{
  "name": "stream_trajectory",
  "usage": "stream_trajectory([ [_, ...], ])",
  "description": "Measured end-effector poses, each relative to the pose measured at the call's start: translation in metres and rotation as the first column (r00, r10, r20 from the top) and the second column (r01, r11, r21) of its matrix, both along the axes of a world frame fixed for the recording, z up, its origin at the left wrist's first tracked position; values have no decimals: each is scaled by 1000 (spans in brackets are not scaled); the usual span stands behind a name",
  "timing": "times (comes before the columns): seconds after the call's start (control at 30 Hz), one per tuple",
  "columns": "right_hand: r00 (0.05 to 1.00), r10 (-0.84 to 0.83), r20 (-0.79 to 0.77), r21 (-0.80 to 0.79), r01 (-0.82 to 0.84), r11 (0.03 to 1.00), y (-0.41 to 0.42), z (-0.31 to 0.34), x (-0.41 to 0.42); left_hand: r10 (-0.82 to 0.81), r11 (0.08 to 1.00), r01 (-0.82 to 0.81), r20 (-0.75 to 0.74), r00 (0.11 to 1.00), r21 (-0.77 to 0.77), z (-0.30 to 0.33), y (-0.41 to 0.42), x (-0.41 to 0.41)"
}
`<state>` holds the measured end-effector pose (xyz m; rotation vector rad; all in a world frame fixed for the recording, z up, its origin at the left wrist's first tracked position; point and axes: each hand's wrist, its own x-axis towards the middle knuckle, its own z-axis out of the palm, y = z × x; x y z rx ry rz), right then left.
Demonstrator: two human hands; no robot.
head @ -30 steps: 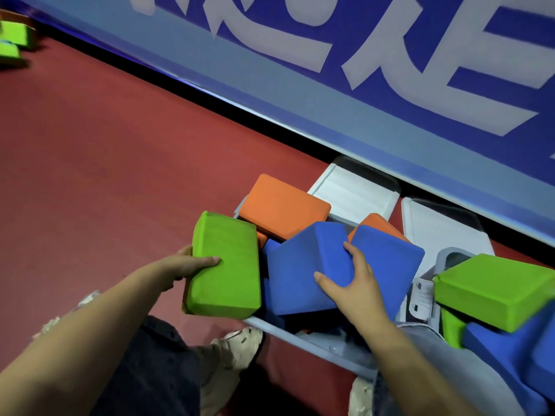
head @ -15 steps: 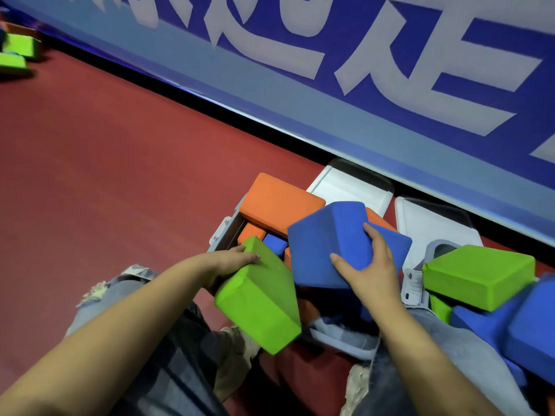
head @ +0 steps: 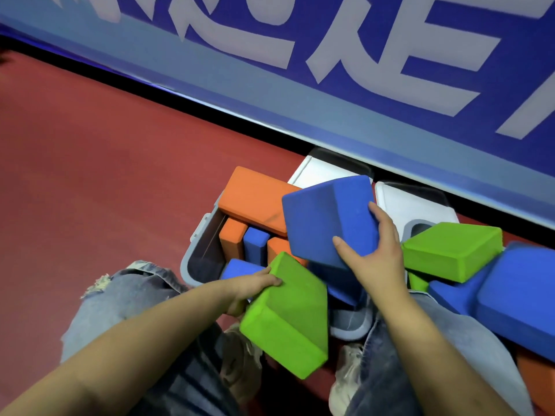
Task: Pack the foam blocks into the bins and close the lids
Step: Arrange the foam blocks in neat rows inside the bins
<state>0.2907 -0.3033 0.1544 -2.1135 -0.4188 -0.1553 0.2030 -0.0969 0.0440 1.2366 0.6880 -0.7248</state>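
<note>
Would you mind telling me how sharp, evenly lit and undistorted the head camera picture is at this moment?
Head view: lighting is soft and even, with no glare on the foam. The blue block in the right hand and the green block in the left hand are fairly sharp; the forearms at the bottom edge look soft. The wide lens tilts and stretches the banner, and the bin interior is shadowed.

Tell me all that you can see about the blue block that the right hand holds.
The blue block is a thick rectangular brick with rounded edges, and its matt, slightly fuzzy surface looks like foam. It is tilted, one corner pointing toward the camera, so that two faces show. The right hand grips its near right end, thumb on the front face and fingers round the side. It is held above the open grey bin, over the blocks packed there, and hides part of an orange block.
</note>
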Motion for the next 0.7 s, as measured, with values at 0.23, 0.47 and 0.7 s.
stream_trajectory([
  [0.23,998,19,-60,-19,-20,1000,-3,-7,-2,19,1000,-19,0,1000,-18,-13,-14,4],
  [0.47,991,41,-129,42,-35,998,11,-18,-1,-64,996,68,-58,996,61,-42,10,0],
  [0.7,988,107,-113,-9,-109,994,29,-28,2,-21,991,53,-244,970,126,-41,22,-1],
])
